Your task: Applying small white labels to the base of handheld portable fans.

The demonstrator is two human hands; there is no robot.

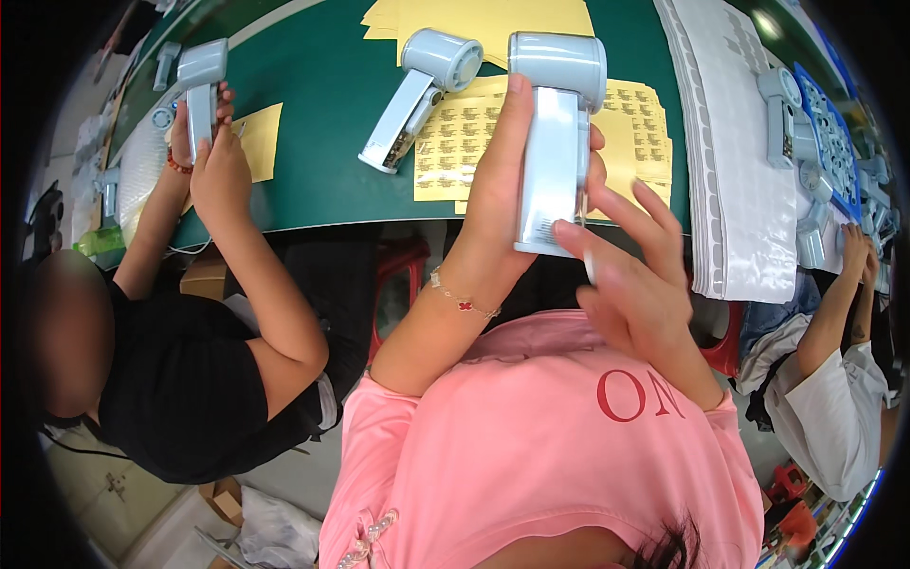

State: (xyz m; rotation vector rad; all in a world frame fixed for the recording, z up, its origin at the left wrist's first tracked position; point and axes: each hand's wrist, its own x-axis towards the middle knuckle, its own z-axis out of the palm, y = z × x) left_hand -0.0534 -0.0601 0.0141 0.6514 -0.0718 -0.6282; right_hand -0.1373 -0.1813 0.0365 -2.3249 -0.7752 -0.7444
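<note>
My left hand [498, 185] is wrapped round the handle of a light blue handheld fan [552, 152], held upright with its round head at the top. A small printed patch shows near the lower end of the handle. There, one fingertip of my right hand [640, 284] touches the handle, while the other fingers are spread apart. Another light blue handheld fan [403, 119] lies tilted on the green table [332, 142], partly over yellow sheets of printed labels [450, 175].
To the left a co-worker's hands [220, 161] hold a similar fan [201, 90]. A stack of white plastic sheeting [744, 190] lies on the right. Beyond it are several fans, a blue tray [834, 133] of round parts and another co-worker's hands [858, 251]. More yellow sheets [493, 14] lie at the far side.
</note>
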